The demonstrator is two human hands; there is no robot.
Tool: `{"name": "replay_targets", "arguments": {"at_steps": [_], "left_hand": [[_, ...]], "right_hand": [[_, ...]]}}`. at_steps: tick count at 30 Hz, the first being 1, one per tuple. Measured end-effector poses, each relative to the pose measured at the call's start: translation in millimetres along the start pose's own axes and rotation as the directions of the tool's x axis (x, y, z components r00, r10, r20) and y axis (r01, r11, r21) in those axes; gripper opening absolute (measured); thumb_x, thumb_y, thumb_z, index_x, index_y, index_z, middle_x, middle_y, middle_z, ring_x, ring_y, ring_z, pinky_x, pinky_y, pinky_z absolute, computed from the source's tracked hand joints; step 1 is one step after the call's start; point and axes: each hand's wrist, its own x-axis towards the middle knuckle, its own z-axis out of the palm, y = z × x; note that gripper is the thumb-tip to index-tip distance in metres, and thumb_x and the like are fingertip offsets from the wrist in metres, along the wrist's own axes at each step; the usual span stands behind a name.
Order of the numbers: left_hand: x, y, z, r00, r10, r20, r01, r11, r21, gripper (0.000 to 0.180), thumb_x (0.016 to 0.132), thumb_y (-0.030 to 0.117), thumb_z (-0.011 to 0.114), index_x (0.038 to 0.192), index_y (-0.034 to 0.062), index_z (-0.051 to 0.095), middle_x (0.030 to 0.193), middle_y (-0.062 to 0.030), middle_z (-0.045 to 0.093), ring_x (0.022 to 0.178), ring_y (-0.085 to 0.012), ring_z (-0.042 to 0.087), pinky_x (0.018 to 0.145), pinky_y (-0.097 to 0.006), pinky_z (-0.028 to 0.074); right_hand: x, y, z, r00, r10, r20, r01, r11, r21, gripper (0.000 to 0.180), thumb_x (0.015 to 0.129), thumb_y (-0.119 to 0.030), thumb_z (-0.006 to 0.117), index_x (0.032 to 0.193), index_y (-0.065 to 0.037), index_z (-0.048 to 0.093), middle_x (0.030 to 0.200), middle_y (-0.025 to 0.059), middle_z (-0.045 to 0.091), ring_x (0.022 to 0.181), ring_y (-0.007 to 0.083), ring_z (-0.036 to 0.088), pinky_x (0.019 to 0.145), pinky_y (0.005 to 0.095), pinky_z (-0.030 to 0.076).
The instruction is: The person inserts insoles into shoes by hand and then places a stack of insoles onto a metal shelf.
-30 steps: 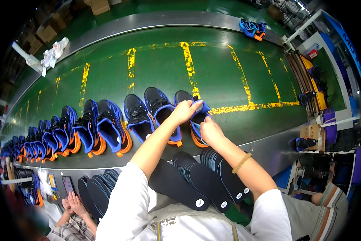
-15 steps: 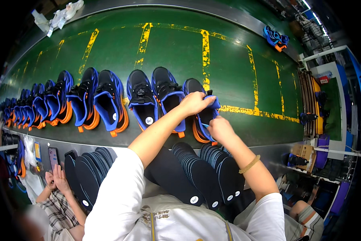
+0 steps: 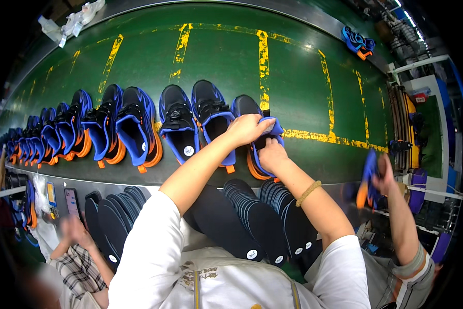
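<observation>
A black and blue sneaker with an orange sole [image 3: 245,104] lies at the right end of the row, toe pointing away from me. My left hand [image 3: 248,130] is closed on its upper at the tongue and collar, pulling the opening wide. Curled fingers of my right hand [image 3: 272,154] reach into that opening; the fingertips and whatever they hold are hidden. Just left of my left hand stands a matching sneaker [image 3: 206,95], and beside it another [image 3: 174,98] with a round white label inside. Stacked black insoles [image 3: 257,216] with pale blue edges lie below my forearms.
More sneakers [image 3: 133,123] line the green belt [image 3: 314,77] to the left. Beyond its far metal rim sits another pair [image 3: 357,44]. At right, a co-worker's hand [image 3: 385,175] holds a sneaker [image 3: 368,177]; at left sits another person near a phone [image 3: 71,203].
My right hand has moved up and deeper into the sneaker; the light blue edge at its fingers is out of sight. A co-worker's arm with a sneaker has risen at right.
</observation>
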Motion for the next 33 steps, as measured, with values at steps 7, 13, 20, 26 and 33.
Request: {"name": "replay_targets", "arguments": {"at_steps": [7, 13, 20, 26, 33], "left_hand": [[-1.6, -1.8, -1.7, 1.0, -0.001, 0.002, 0.001, 1.0, -0.012, 0.059, 0.083, 0.053, 0.044, 0.086, -0.0041, 0.06, 0.08, -0.0236, 0.06, 0.082, -0.0356, 0.059, 0.073, -0.041, 0.044], [-6.6, 2.6, 21.1, 0.985, -0.015, -0.172, -0.023, 0.976, -0.217, 0.049, 0.082, 0.044, 0.052, 0.089, -0.0049, 0.056, 0.081, -0.022, 0.06, 0.079, -0.0342, 0.059, 0.07, -0.037, 0.045], [-11.6, -0.7, 46.0, 0.873, 0.255, -0.416, -0.275, 0.961, 0.013, 0.042, 0.082, 0.037, 0.055, 0.097, -0.002, 0.051, 0.09, -0.0221, 0.055, 0.084, -0.0398, 0.054, 0.072, -0.042, 0.044], [-12.4, 10.2, 57.1, 0.853, 0.373, -0.364, -0.356, 0.927, 0.115, 0.038, 0.08, 0.024, 0.06, 0.101, -0.0058, 0.049, 0.088, -0.0225, 0.054, 0.08, -0.0398, 0.054, 0.068, -0.041, 0.046], [-3.5, 7.2, 51.0, 0.832, 0.423, -0.359, -0.347, 0.901, 0.26, 0.037, 0.083, 0.023, 0.056, 0.103, -0.007, 0.049, 0.087, -0.0228, 0.054, 0.075, -0.0407, 0.054, 0.066, -0.043, 0.045]], "right_hand": [[16.8, 0.9, 3.1, 0.97, -0.153, 0.188, 0.185, 0.969, -0.166, 0.032, 0.082, -0.016, 0.041, 0.105, -0.002, 0.059, 0.115, 0.0145, 0.052, 0.108, 0.0262, 0.048, 0.089, 0.0348, 0.04], [13.1, 6.6, 13.2, 0.96, -0.265, 0.091, 0.276, 0.947, -0.164, 0.037, 0.084, -0.013, 0.039, 0.117, -0.001, 0.05, 0.126, 0.0148, 0.046, 0.115, 0.0255, 0.044, 0.097, 0.0344, 0.033], [13.9, 14.2, -6.5, 0.963, -0.267, 0.021, 0.265, 0.961, 0.079, 0.04, 0.071, -0.002, 0.053, 0.111, 0.002, 0.054, 0.121, 0.0188, 0.049, 0.113, 0.0288, 0.045, 0.097, 0.0356, 0.033], [4.6, 14.4, -1.2, 0.974, -0.212, 0.077, 0.218, 0.973, -0.079, 0.037, 0.072, -0.004, 0.053, 0.108, 0.001, 0.056, 0.119, 0.0174, 0.05, 0.112, 0.0276, 0.047, 0.095, 0.0356, 0.034], [8.3, 16.9, -49.3, 0.941, -0.218, 0.26, 0.247, 0.965, -0.085, 0.034, 0.073, -0.006, 0.053, 0.106, 0.0, 0.057, 0.117, 0.0156, 0.052, 0.109, 0.0261, 0.048, 0.094, 0.0355, 0.035]]}}
